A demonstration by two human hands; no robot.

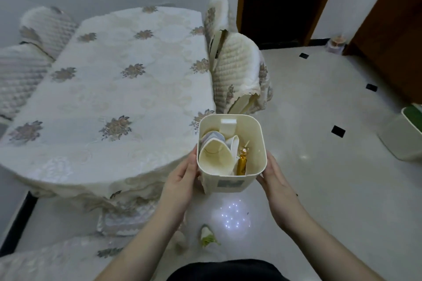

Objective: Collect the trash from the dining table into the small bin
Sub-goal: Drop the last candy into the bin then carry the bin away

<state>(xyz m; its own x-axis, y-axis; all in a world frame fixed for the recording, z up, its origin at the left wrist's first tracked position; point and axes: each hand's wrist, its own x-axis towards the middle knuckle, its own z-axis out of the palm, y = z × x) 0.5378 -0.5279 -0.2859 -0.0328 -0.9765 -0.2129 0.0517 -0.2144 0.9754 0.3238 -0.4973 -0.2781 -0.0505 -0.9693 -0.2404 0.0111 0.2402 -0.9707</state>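
I hold a small cream bin in the air off the right corner of the dining table. My left hand grips its left wall and my right hand grips its right wall. Inside the bin lie a crushed paper cup, white paper and a gold wrapper. The table carries a cream flowered cloth with nothing on it.
Padded chairs stand at the table's right side and left side. A larger white bin sits on the floor at the right. A small greenish scrap lies on the tiled floor below the bin. A dark doorway is behind.
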